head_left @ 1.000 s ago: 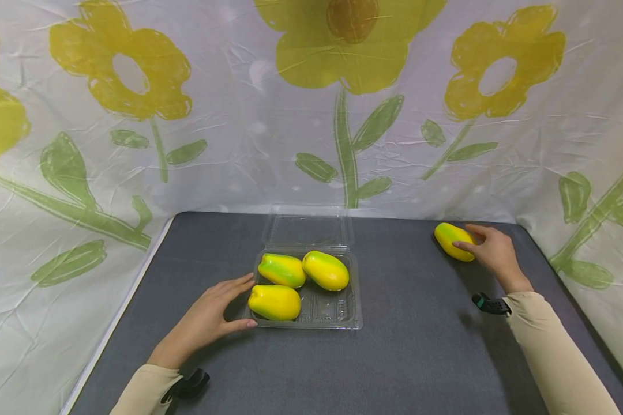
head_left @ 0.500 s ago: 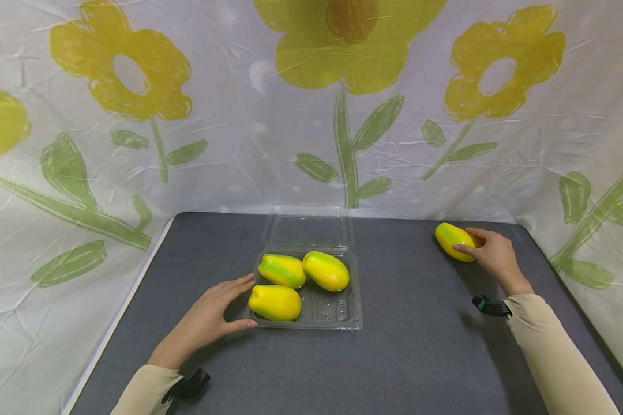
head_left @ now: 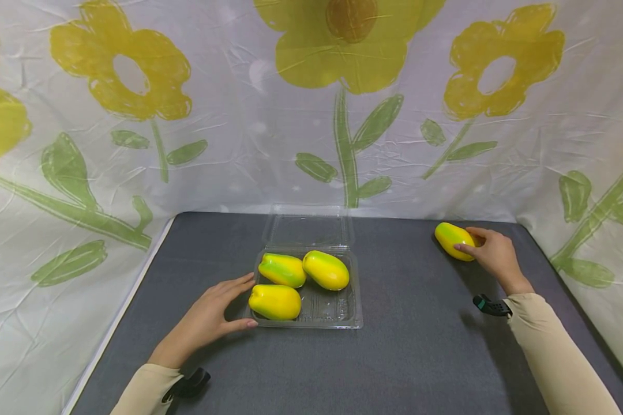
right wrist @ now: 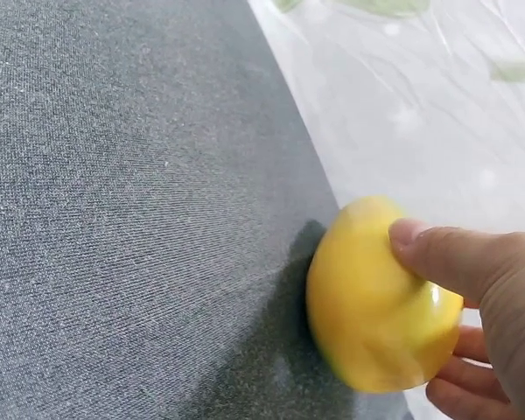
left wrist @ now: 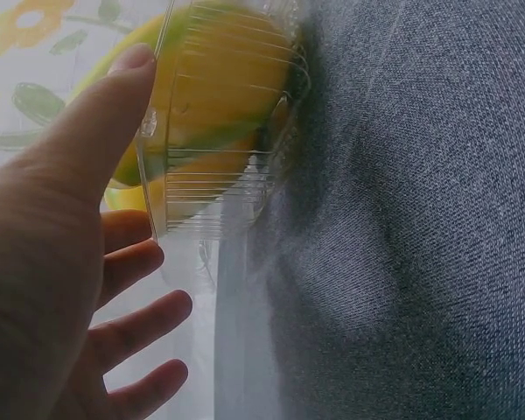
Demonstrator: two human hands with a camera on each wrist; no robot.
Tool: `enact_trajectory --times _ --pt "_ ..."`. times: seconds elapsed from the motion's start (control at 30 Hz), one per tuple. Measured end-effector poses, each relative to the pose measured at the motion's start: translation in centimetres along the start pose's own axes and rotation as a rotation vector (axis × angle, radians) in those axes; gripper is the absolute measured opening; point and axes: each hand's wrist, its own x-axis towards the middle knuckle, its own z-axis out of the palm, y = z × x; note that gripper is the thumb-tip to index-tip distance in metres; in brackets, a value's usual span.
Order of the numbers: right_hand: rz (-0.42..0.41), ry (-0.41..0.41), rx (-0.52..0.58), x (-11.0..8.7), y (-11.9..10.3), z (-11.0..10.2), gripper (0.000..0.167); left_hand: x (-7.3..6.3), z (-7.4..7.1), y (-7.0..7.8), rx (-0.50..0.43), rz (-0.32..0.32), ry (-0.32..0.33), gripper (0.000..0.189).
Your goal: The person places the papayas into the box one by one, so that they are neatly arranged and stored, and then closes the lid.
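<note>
A clear plastic clamshell box (head_left: 337,314) stands with its lid tipped back, holding three yellow-green papayas, one at the front left (head_left: 275,302), one at the back left (head_left: 282,270) and one at the back right (head_left: 326,270). At the box's left side, my left hand (head_left: 207,317) has its fingers spread, thumb by the front corner; in the left wrist view the thumb lies against the rim. Far to the right, my right hand (head_left: 493,256) grips the near right end of another papaya (head_left: 453,241), thumb on one side and fingers on the other, partly hidden (right wrist: 376,297).
Dark grey cloth (head_left: 394,346) covers the table. A white curtain (head_left: 228,115) printed with yellow flowers hangs behind and at both sides. The lid (head_left: 308,230) lies towards the back edge. Black straps (head_left: 490,305) circle both wrists.
My right fingers and thumb have settled slightly further round the papaya, which stays in about the same place. The left hand and the box have not moved.
</note>
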Motion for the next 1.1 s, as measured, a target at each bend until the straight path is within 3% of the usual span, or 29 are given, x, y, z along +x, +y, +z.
enact_trajectory --times 0.2,1.1 --pt "0.013 -0.034 -0.008 0.0 -0.1 -0.3 0.073 0.0 0.0 0.0 0.001 0.001 0.002 0.089" --pt "-0.026 -0.026 -0.016 -0.5 -1.1 -0.3 0.073 -0.1 0.0 0.1 -0.001 -0.002 0.009 0.088"
